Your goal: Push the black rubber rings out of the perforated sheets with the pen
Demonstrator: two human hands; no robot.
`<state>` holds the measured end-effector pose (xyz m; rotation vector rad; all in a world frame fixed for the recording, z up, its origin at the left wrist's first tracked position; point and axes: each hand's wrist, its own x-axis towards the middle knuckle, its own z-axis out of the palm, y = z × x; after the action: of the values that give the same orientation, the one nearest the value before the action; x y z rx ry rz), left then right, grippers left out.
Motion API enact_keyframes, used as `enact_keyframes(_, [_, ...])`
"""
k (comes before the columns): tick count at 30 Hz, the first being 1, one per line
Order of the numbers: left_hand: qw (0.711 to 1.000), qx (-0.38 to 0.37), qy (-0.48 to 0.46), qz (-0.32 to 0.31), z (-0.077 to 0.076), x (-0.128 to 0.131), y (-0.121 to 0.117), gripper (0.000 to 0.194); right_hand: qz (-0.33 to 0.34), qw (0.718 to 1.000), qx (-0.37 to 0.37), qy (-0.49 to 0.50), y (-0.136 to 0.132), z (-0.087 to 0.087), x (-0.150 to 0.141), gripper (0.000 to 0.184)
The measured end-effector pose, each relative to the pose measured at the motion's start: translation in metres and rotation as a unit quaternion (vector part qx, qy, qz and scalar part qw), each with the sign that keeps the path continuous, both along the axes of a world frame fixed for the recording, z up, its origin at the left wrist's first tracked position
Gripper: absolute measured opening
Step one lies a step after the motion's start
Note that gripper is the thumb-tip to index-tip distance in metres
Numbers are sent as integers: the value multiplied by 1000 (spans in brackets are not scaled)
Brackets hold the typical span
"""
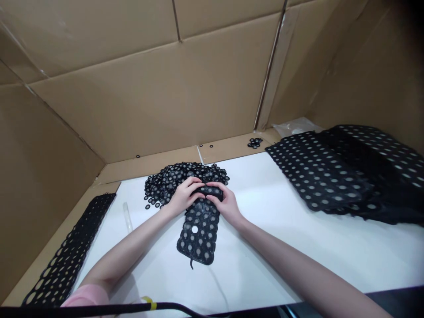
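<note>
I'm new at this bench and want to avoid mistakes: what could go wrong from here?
The left hand and right hand hold the black sheet at its bent far end, so bending it harder might tear it there.

The pile of small black pieces lies just beyond the fingers; a slip forward could scatter it.

Pieces already lie loose at the pile's edge, so a few might get caught under the sheet.

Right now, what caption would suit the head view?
Both hands hold a bent, dotted black sheet near piled black pieces.
</note>
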<state>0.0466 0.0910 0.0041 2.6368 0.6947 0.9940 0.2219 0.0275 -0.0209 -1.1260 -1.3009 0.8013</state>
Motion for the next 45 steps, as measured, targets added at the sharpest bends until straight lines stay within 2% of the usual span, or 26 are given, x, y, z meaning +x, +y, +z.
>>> enact_keyframes(5, [999,13,22,32,0,1,-2,16,7,1000,0,-6,-1,2,0,24])
enact_keyframes(14, [995,-80,-34,47,-10,4,-5,9,9,1000,-11,-16,0,2,0,21])
enact_keyframes(22, [983,-144,-77,82,-7,8,-9,4,0,1000,-13,-12,0,0,0,19])
enact_keyframes(35, [984,-107,-122,77,-14,11,-11,7,1,999,8,-46,2,-5,-1,17])
enact_keyframes(38, [986,-99,-121,64,-12,10,-11,4,-1,998,20,-57,2,-5,0,18])
enact_keyframes(45, [994,-42,-97,37,1,5,-10,19,9,998,5,-63,0,-1,1,23])
